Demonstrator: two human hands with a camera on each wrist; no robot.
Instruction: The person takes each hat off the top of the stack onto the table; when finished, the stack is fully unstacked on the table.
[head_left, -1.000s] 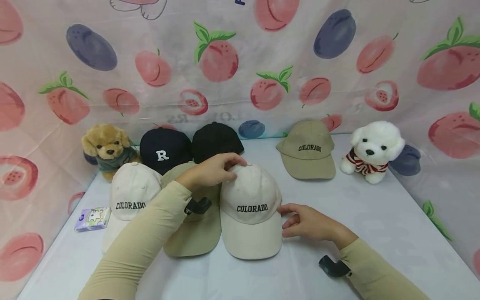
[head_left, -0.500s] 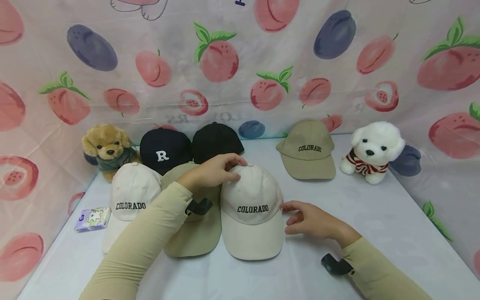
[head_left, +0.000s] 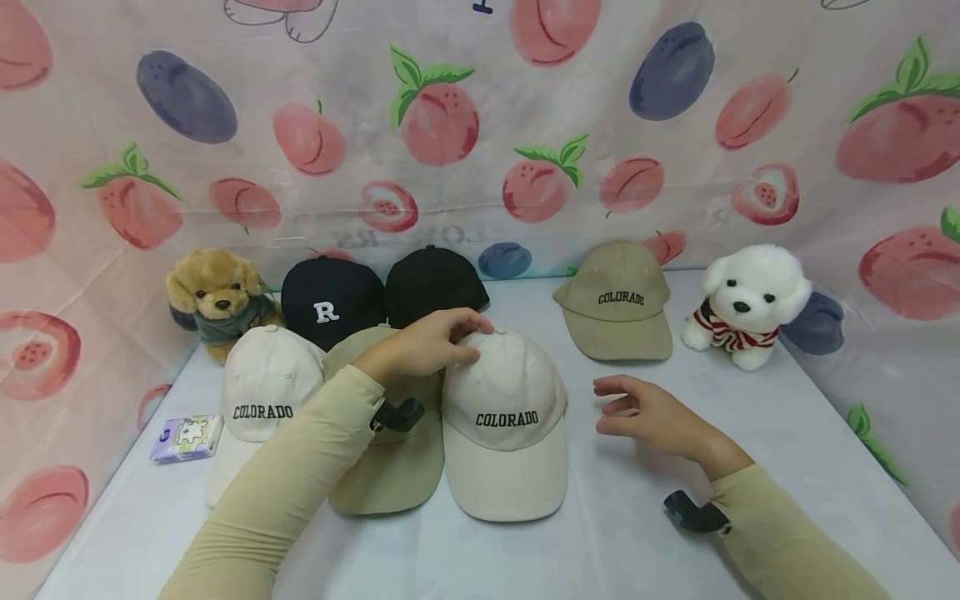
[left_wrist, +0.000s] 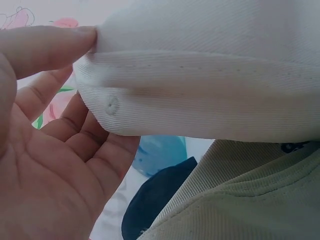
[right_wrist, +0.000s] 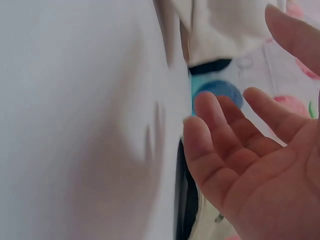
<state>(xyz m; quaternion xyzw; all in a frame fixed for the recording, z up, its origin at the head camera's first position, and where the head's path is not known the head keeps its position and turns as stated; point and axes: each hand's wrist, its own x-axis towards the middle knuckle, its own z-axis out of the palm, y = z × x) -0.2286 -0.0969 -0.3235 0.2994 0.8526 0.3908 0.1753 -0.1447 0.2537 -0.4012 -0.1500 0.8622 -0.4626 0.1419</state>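
A cream baseball cap (head_left: 507,421) lettered COLORADO lies with its brim toward me near the middle of the table. My left hand (head_left: 423,343) holds the top of its crown; in the left wrist view the thumb (left_wrist: 55,47) lies on the cream cloth, with the other fingers behind it. To the cap's right, my right hand (head_left: 660,419) hovers apart from it, fingers loosely bent around nothing. Beneath my left forearm is a khaki cap (head_left: 390,479), partly covered. Left of that, another cream COLORADO cap (head_left: 262,379) is partly hidden by my sleeve.
A navy cap (head_left: 330,287) with an R and a black cap (head_left: 435,283) stand at the back. Farther right sits a khaki COLORADO cap (head_left: 618,304). Plush dogs, one brown (head_left: 217,292) and one white (head_left: 753,287), flank the table. A purple tissue pack (head_left: 186,439) lies left.
My right hand has left the side of the cream cap and moved right and slightly away from me. The left hand stays on the crown.
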